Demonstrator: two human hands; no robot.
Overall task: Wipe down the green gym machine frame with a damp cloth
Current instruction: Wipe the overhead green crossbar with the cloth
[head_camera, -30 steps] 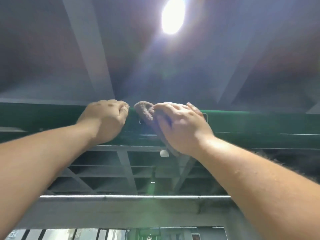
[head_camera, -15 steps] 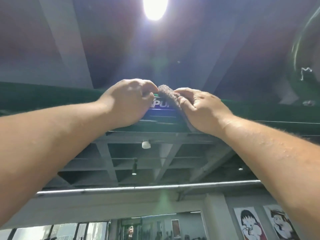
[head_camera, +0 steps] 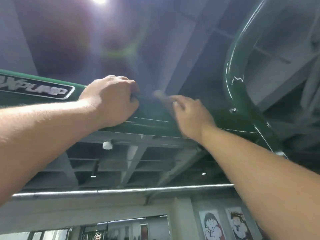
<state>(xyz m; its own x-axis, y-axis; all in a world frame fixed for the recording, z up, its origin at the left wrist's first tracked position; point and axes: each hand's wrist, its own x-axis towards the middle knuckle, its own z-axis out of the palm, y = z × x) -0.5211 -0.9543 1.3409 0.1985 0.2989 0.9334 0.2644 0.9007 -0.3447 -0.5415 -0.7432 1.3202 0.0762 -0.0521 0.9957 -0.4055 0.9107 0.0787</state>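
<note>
The green gym machine frame's top beam (head_camera: 152, 110) runs overhead across the view, with a logo plate (head_camera: 34, 89) at its left. My left hand (head_camera: 110, 101) grips the beam just right of the plate, fingers curled over its top edge. My right hand (head_camera: 190, 116) lies on the beam's face further right, blurred by motion, with its fingers stretched out. It presses the brown cloth (head_camera: 160, 97), of which only a blurred end shows past the fingertips.
A curved green tube (head_camera: 232, 66) rises from the beam's right end, bolted at a joint (head_camera: 232, 110). Above are grey ceiling beams and a bright lamp (head_camera: 99, 0). A metal pipe (head_camera: 121, 190) runs below, with cartoon posters (head_camera: 212, 224) on the wall.
Both hands have travelled to the right along the beam, past the logo plate. The right hand's fingers have flattened out, and the cloth is now mostly hidden and blurred.
</note>
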